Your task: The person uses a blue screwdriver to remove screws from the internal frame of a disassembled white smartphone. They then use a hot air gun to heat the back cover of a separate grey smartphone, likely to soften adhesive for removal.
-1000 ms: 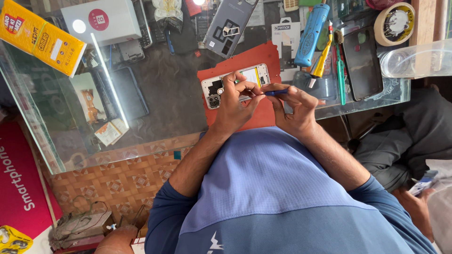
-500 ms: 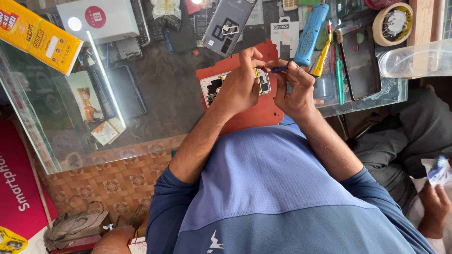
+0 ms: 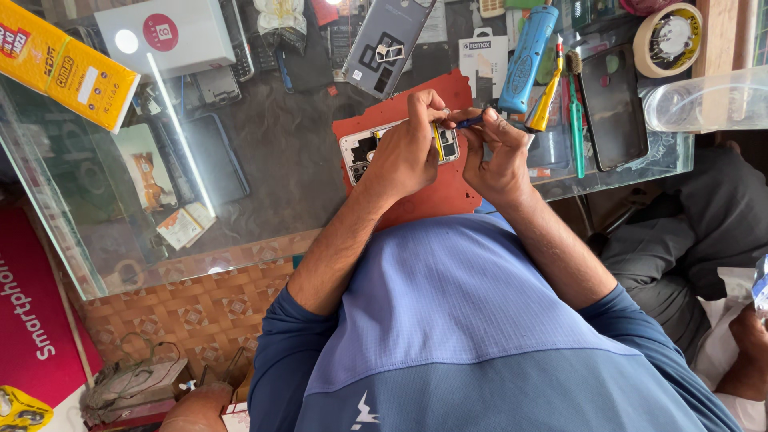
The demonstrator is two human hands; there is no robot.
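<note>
Opened phone [image 3: 376, 148], back removed, lay on red mat [image 3: 424, 200] on glass tabletop [image 3: 272, 160]. Left hand [image 3: 408, 156] fingers pressed it; right hand [image 3: 496, 156] fingers gripped blue screwdriver [image 3: 468, 122].

Over the last second both hands have slid toward 12 o'clock on the red mat [image 3: 416, 204]. The left hand [image 3: 408, 156] now covers more of the opened phone [image 3: 364, 148], and the right hand [image 3: 500, 156] with its blue-handled tool [image 3: 466, 122] has come up beside the blue cylindrical tool [image 3: 526, 58], no longer near the bench edge.
</note>
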